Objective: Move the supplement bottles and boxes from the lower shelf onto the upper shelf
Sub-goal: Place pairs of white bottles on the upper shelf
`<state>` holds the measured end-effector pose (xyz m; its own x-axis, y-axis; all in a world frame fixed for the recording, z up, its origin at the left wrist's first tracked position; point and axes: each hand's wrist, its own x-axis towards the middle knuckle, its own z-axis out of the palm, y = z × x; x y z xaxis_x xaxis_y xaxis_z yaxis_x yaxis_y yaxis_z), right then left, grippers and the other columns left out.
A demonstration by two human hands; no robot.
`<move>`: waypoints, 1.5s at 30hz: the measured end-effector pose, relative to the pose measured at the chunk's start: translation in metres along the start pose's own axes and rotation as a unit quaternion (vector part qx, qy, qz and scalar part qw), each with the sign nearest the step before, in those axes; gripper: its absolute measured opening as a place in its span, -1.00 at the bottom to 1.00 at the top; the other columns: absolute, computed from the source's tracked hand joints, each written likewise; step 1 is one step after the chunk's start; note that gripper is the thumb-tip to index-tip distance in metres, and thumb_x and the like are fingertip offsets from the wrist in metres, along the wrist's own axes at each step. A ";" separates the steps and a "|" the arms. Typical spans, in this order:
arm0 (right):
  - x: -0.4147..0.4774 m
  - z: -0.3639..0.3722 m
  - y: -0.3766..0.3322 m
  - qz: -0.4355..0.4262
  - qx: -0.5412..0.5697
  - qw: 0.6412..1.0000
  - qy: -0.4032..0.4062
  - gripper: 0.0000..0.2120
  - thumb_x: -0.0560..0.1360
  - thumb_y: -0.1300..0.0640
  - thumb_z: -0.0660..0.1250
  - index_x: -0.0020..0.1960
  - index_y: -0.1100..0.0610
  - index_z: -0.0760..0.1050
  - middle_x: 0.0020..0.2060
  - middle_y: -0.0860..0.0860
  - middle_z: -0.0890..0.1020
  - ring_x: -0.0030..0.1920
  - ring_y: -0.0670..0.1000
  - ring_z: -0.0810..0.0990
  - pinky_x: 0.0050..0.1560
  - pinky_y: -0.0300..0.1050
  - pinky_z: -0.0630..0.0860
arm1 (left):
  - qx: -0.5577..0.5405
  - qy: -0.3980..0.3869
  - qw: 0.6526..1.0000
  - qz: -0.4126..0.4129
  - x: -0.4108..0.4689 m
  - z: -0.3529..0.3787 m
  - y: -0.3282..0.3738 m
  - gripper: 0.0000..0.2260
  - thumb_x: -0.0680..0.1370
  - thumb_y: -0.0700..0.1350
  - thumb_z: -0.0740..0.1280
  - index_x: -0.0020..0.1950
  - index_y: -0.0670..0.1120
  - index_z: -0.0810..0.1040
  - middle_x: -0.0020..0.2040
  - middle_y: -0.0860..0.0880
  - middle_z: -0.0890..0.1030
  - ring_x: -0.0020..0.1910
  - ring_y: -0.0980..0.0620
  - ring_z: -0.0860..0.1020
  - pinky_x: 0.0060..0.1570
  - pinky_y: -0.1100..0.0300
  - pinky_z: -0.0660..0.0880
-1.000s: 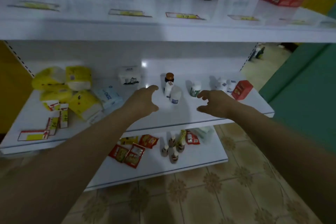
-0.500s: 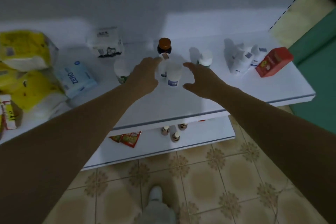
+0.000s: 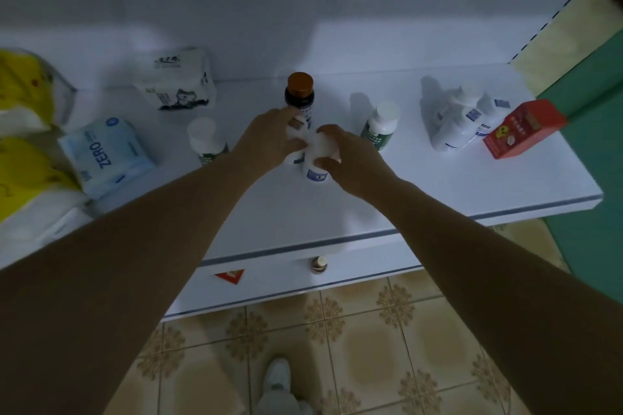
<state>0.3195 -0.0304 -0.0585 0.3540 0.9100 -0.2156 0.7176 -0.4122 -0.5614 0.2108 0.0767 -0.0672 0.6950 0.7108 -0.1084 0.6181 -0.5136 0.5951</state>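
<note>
White shelf (image 3: 455, 185), left hand (image 3: 269, 141) seemingly pinching small bottle (image 3: 294, 135) — right hand (image 3: 354, 158) fingers (image 3: 332, 133) curled round blue-labelled bottle (image 3: 315, 172)

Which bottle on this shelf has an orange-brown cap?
The dark bottle at the back, just beyond the left hand; the others are white with white caps.

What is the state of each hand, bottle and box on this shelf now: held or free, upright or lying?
left hand: grips small white bottle
right hand: grips blue-label bottle, upright
amber bottle: upright, capped, free
left green-label bottle: upright, capped, free
right green-label bottle: upright, capped, free
red box: closed, free
</note>
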 end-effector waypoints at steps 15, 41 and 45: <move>-0.123 0.003 -0.011 0.021 0.071 0.992 -0.101 -0.53 0.44 0.08 0.42 0.28 0.05 0.34 0.18 0.09 0.54 0.05 0.10 0.58 -0.06 -0.14 0.52 | -0.332 -0.091 0.928 -0.144 -0.151 0.006 0.008 -0.63 0.40 -0.41 0.41 0.14 -0.14 0.48 0.09 -0.10 0.51 0.09 -0.05 0.48 0.08 0.13 0.50; -0.286 -0.133 -0.345 -0.265 0.334 0.902 -0.073 -0.78 0.53 0.05 0.31 0.13 0.11 0.51 0.08 0.05 0.64 0.07 0.01 0.63 0.05 -0.11 0.57 | -0.537 0.094 0.834 0.087 -0.390 -0.324 0.075 -0.81 0.47 -0.20 0.26 0.08 -0.15 0.48 -0.11 -0.11 0.62 -0.12 -0.06 0.58 -0.10 0.08 0.57; -0.289 -0.132 -0.374 -0.283 0.314 0.903 -0.070 -0.71 0.51 0.04 0.33 0.18 0.13 0.51 0.12 0.09 0.62 0.07 0.03 0.63 0.05 -0.10 0.57 | -0.515 0.105 0.845 0.099 -0.413 -0.354 0.070 -0.91 0.52 -0.21 0.23 -0.04 -0.12 0.51 -0.14 -0.09 0.59 -0.14 -0.05 0.55 -0.04 0.06 0.48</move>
<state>0.0275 -0.1452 0.3192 -0.0741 0.9819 0.1740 0.2615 0.1875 -0.9468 -0.1632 -0.0830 0.3010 0.5995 0.7854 0.1539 -0.2255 -0.0187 0.9741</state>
